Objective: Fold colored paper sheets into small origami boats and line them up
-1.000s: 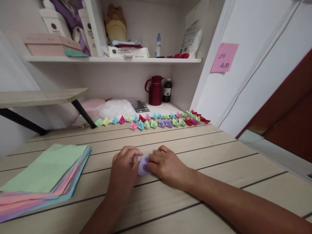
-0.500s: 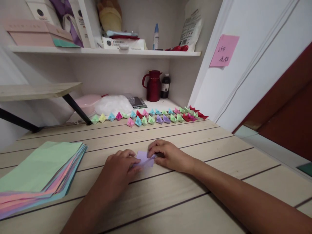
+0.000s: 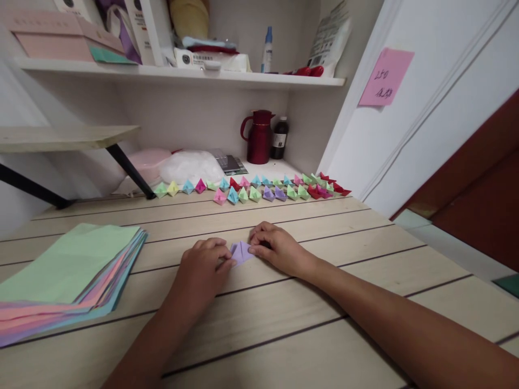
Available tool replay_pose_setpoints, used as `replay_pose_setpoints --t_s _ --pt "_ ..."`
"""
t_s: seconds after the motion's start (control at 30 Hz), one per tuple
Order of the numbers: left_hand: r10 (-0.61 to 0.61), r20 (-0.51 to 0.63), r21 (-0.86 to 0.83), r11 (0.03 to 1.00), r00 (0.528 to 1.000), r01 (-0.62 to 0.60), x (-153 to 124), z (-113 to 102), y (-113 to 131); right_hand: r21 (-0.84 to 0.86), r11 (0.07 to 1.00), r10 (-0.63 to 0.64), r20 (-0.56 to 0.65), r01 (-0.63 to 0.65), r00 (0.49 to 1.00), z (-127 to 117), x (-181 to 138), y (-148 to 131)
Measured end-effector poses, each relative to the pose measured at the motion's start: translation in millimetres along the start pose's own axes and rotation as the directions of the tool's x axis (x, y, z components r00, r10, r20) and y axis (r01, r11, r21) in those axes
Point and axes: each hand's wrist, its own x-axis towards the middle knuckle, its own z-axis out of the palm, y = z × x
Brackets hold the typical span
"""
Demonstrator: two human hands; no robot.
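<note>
A small piece of purple paper (image 3: 241, 253), folded to a peaked shape with a crease down its middle, lies on the wooden tabletop between my hands. My left hand (image 3: 206, 265) pinches its left corner between thumb and fingers. At the right corner, my right hand (image 3: 275, 248) grips the paper with thumb and curled fingertips. Both corners are partly hidden by the fingers. Beyond the hands, several folded paper boats (image 3: 268, 193) in many colours stand in rows along the back of the table.
On the left lies a stack of coloured paper (image 3: 77, 259), green on top. A black-legged wooden stand (image 3: 73, 138) rises behind it. A red jug (image 3: 259, 138) and a dark bottle (image 3: 279, 139) stand in the shelf recess, near a white plastic bag (image 3: 192, 166). A pink note (image 3: 387, 77) hangs at right.
The purple paper has gone from a flat, squarish shape to a peaked, triangular one. Both hands have shifted their hold to its two side corners. The camera view has tilted slightly.
</note>
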Motion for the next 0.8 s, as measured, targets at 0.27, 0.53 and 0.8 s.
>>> replay_pose_setpoints --t_s 0.27,0.53,0.8 --pt "-0.082 -0.053 0.034 0.996 0.995 0.084 -1 7 2 -0.148 0.988 0.037 0.002 -0.036 0.999 3 1 -6" --pt "-0.108 -0.017 0.137 0.985 0.994 0.109 -3 4 5 -0.335 0.939 0.085 -0.004 -0.082 0.996 5 3 -12" --pt "0.125 0.046 0.242 0.961 0.991 -0.132 -4 8 5 -0.307 0.945 0.108 -0.028 -0.111 0.994 6 5 -11"
